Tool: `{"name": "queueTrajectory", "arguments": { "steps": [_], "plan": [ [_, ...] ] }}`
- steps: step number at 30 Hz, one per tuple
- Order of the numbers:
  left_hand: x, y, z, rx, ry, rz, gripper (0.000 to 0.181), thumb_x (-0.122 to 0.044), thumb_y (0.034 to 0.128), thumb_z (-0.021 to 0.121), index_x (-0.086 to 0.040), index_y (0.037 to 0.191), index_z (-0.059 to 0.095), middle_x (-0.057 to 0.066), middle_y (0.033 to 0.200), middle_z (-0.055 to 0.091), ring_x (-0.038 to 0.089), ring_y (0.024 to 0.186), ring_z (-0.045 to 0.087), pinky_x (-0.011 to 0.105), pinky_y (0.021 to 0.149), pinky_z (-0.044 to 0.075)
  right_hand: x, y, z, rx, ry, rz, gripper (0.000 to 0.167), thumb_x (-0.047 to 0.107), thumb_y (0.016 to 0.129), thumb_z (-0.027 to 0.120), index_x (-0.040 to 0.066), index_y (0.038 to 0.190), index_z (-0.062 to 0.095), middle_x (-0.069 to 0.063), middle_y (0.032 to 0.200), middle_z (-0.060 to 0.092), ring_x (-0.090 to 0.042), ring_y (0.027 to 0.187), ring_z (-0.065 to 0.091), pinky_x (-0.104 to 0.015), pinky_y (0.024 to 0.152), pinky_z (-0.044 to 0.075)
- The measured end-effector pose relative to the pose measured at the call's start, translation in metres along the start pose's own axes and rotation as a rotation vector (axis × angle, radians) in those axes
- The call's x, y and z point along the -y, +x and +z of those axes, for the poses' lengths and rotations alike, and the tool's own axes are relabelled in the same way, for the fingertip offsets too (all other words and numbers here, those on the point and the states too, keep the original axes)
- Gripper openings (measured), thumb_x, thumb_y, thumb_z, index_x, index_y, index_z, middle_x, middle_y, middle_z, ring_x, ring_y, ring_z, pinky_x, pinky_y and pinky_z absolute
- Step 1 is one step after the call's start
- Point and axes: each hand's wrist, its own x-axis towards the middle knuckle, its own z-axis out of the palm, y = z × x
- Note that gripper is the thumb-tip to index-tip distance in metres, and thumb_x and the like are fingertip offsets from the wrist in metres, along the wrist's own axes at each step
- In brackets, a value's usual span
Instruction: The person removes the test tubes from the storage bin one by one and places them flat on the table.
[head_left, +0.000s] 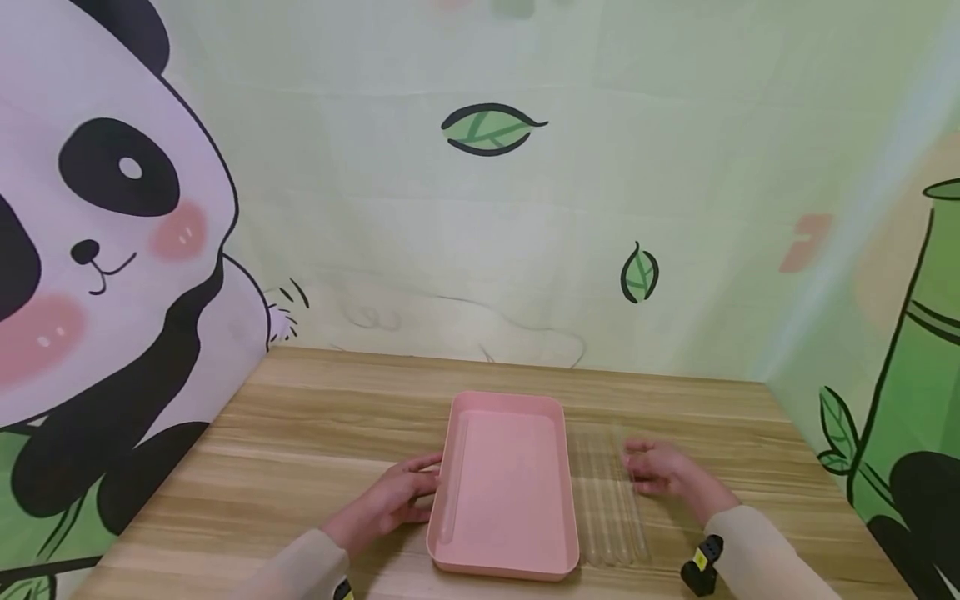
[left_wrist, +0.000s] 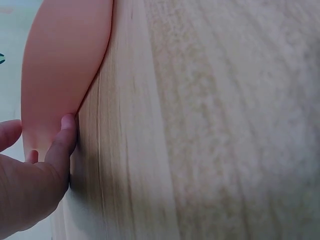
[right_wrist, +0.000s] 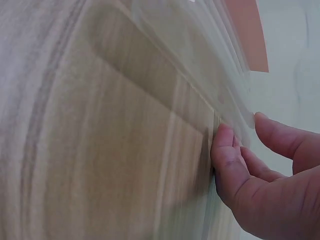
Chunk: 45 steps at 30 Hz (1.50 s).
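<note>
A pink tray (head_left: pixel 504 500) sits on the table with one clear tube (head_left: pixel 456 483) lying along its left inner side. Against the tray's left outer wall, my left hand (head_left: pixel 390 500) rests its fingertips. In the left wrist view, a finger (left_wrist: pixel 62 142) of it touches the tray's wall (left_wrist: pixel 67 65) near the tabletop. Several clear tubes (head_left: pixel 603 500) lie side by side just right of the tray. My right hand (head_left: pixel 671 473) is at the outermost tube, its fingers parted at that tube's edge. The right wrist view shows fingertips (right_wrist: pixel 225 132) touching a clear tube (right_wrist: pixel 175 45).
The wooden table (head_left: pixel 360 383) backs onto a light green printed cloth (head_left: pixel 375 208) with a panda and leaves. A dark wrist device (head_left: pixel 702 565) sits on the right sleeve (head_left: pixel 765 550).
</note>
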Motion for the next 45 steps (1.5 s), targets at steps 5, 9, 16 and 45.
{"name": "queueTrajectory", "arguments": {
  "steps": [5,9,16,45],
  "plan": [
    [0.001,0.000,-0.002,-0.007,-0.001,0.009,0.063,-0.008,0.0994,0.058,0.004,0.156,0.033,0.031,0.153,0.045,0.013,0.110,0.064,0.042,0.087,0.055,0.001,0.001,0.003,-0.003,0.006,-0.004,0.061,0.002,0.101,0.054,-0.015,0.152,0.023,0.005,0.084,0.058,-0.006,0.078,0.056,-0.023,0.071,0.055],
    [0.001,0.000,-0.001,-0.010,0.009,0.010,0.061,-0.007,0.1002,0.056,0.003,0.156,0.033,0.032,0.154,0.042,0.015,0.113,0.063,0.042,0.087,0.054,0.001,0.002,0.004,-0.009,0.015,0.001,0.061,0.001,0.101,0.054,-0.015,0.152,0.024,0.005,0.084,0.058,-0.006,0.079,0.056,-0.024,0.071,0.055],
    [0.002,0.001,0.001,-0.020,0.012,0.003,0.061,-0.003,0.0980,0.056,0.004,0.155,0.034,0.033,0.154,0.042,0.014,0.110,0.063,0.042,0.087,0.054,-0.001,0.003,0.006,-0.012,0.016,-0.002,0.062,0.001,0.100,0.054,-0.016,0.151,0.023,0.006,0.082,0.057,-0.005,0.077,0.055,-0.024,0.071,0.054],
    [0.003,0.001,0.004,-0.047,0.010,0.014,0.060,-0.003,0.0978,0.056,0.004,0.154,0.037,0.032,0.150,0.045,0.015,0.107,0.062,0.040,0.085,0.054,0.003,-0.002,0.018,-0.079,-0.061,-0.025,0.055,-0.002,0.097,0.057,-0.019,0.143,0.032,0.002,0.084,0.054,-0.009,0.076,0.051,-0.020,0.065,0.052]
  ]
}}
